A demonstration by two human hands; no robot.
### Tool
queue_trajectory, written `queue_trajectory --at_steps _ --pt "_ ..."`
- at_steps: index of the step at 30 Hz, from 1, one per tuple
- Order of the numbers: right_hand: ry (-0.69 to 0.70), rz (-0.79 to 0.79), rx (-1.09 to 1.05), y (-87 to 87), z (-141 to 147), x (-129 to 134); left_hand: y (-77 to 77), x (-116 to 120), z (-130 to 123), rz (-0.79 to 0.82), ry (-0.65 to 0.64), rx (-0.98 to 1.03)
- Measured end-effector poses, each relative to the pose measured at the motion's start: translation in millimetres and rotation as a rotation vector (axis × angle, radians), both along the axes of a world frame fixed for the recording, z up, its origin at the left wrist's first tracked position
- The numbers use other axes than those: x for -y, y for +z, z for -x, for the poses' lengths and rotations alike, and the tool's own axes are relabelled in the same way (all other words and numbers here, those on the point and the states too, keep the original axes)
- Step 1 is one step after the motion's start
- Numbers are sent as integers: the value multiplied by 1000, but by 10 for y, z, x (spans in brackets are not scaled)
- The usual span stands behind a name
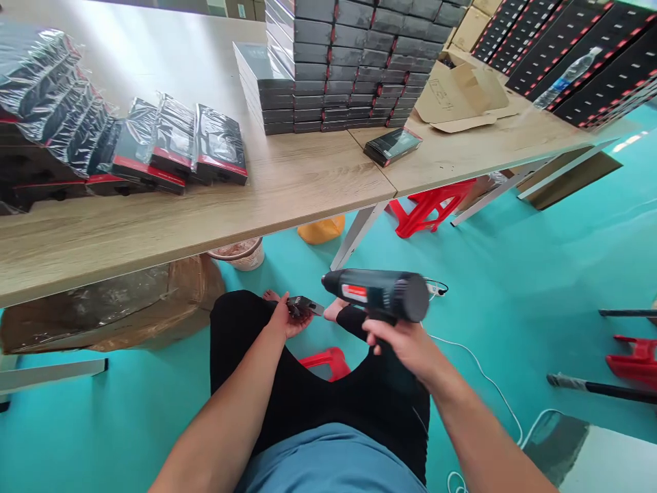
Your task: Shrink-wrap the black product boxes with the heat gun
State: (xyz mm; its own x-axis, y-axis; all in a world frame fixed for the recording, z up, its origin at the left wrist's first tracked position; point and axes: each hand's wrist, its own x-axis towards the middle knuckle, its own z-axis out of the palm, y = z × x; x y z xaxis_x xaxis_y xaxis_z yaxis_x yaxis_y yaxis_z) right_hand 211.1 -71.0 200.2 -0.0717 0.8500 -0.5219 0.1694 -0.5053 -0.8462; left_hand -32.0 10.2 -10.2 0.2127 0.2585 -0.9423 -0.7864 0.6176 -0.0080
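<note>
Right fingers (371, 331) around a heat gun (380, 291); left fingers (303, 324) around a small dark item (306, 306) (partly hidden, unclear).

- The room is bright.
- White shine on the table (205, 68) and plastic wrap (56, 89).
- The heat gun (380, 293) looks a bit blurry.
- Edges look stretched.

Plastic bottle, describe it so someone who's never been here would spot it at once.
Find the right end of the wooden table, where black boxes with red marks are piled. A clear plastic bottle lies across them. It's the only bottle among the boxes.
</note>
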Motion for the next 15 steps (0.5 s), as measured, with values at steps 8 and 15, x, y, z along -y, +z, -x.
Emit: queue_trajectory --at_steps 8,15 --pt "-211 173 -172 -99 -524 314 108 -34 -44 -47 43 8" --pt "-174 257 -226 -222 -527 519 92 -11 -42 -77 61 -1"
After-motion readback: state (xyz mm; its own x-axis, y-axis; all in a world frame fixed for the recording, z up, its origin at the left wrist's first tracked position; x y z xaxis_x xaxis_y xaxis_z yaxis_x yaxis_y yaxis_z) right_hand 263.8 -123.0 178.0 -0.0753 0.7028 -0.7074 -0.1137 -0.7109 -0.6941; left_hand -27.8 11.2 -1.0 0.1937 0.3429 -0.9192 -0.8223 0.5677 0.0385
